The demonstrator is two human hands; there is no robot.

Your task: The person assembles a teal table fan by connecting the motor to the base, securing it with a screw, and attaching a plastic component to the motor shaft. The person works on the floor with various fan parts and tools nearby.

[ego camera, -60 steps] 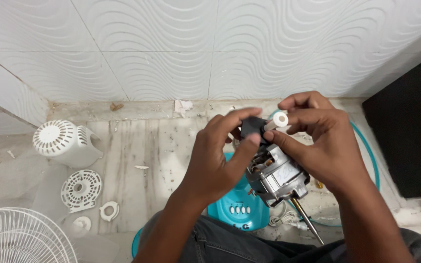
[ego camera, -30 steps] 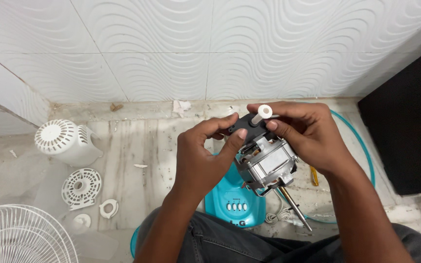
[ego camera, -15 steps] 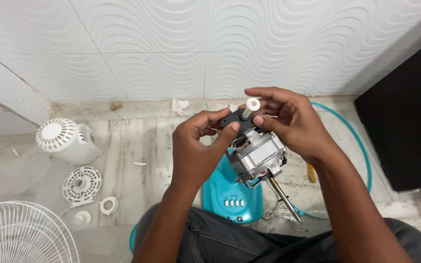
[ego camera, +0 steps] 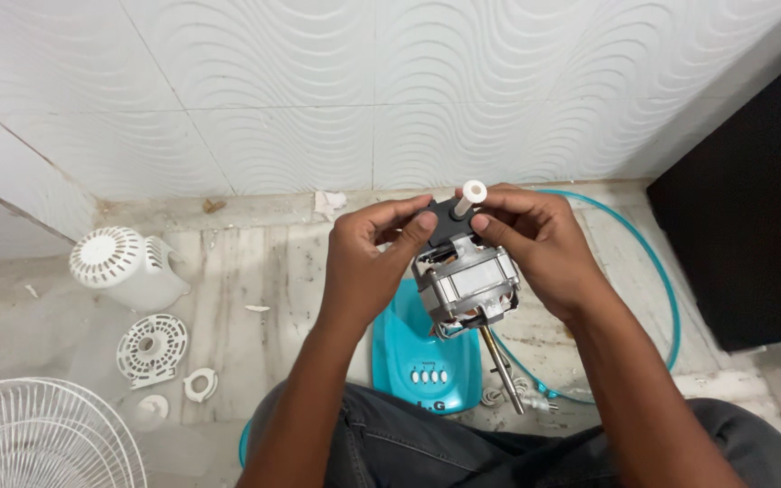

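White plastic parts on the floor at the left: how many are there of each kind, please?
Domed vented cover: 1
Flat round vented disc: 1
Small ring piece: 1
Small round cap: 1
Wire fan guard, not plastic, so not counted
Total: 4

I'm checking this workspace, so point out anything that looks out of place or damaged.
The fan lies in pieces: bare motor held in both hands, white rear cover, vented disc and wire guard strewn over the floor. No breakage shows.
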